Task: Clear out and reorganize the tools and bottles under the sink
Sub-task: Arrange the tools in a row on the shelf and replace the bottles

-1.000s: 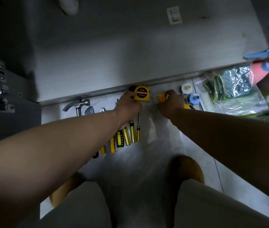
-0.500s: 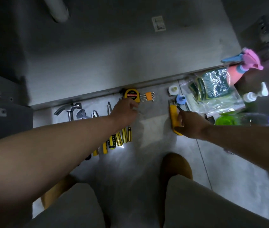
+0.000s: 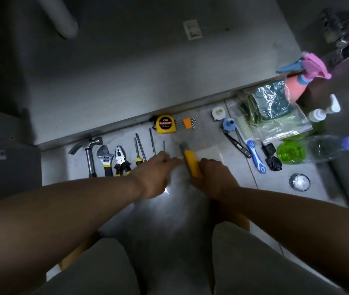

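On the grey tiled floor (image 3: 286,173) before the open under-sink cabinet (image 3: 148,71), a yellow plastic utility knife (image 3: 192,163) is held in the right hand (image 3: 214,177). The fingers are curled round the lower end of the handle, and the grey metal nose is pointed toward the cabinet. The left hand (image 3: 156,175) is laid over the handles of the yellow-and-black screwdrivers (image 3: 140,145). Its fingers are stretched loosely toward the knife, and nothing is seen to be gripped by it (blur limits certainty here).

Hazards to be noted:

1. The left fingertips lie just beside the knife body. Whether the blade is extended cannot be told. If it is, a cut may be caused by a sideways slip of either hand.
2. The screwdrivers are lined up with a steel claw hammer (image 3: 88,150), a steel adjustable wrench (image 3: 105,157) and black-and-yellow-handled pliers (image 3: 120,160). The row may be scattered if the left wrist is dragged across it.
3. A flat clear plastic packet (image 3: 208,152) lies just beyond the right hand. If the knife is set down on it, sliding is likely, since the film would offer little grip.
4. The light is poor. The round yellow tape measure (image 3: 165,124) and the orange-clipped hex key set (image 3: 187,122), touching each other at the cabinet edge, may be knocked if the knife is pushed forward carelessly.
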### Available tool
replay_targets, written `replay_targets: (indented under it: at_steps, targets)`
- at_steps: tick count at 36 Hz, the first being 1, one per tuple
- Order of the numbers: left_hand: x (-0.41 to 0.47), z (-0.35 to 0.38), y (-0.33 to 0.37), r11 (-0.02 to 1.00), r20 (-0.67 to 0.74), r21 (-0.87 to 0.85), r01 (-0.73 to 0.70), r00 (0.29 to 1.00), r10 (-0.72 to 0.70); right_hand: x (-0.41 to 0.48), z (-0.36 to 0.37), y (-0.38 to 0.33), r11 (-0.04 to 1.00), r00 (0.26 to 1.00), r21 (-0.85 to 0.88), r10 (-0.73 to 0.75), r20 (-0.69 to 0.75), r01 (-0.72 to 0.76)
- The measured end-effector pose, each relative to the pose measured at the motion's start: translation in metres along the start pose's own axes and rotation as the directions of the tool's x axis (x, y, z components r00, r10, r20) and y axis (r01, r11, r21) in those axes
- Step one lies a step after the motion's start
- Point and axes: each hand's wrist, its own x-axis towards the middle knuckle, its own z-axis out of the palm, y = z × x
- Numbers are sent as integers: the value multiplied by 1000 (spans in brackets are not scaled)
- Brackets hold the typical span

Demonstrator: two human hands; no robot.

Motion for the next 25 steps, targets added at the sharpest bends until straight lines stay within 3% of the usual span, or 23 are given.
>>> replay_targets:
  at_steps: [4,8,14,18,25]
  targets:
    - [1,8,4,958,-19,270,-100,994,109,3,12,-10,994,999,111,-11,41,6]
    - [4,10,10,927,88,356,-120,992,95,9,7,-2,970,1000,241,23,18,-26]
    - [6,18,13,883,144,456,-114,988,54,8,-24,37,992,932,37,126,-341,-121]
    - [9,22,14,891,146,444,-95,989,32,14,-37,56,967,921,-78,206,-329,-244]
    - [19,31,8,905,98,422,-56,995,15,26,-31,57,949,939,-174,209,-272,-262]
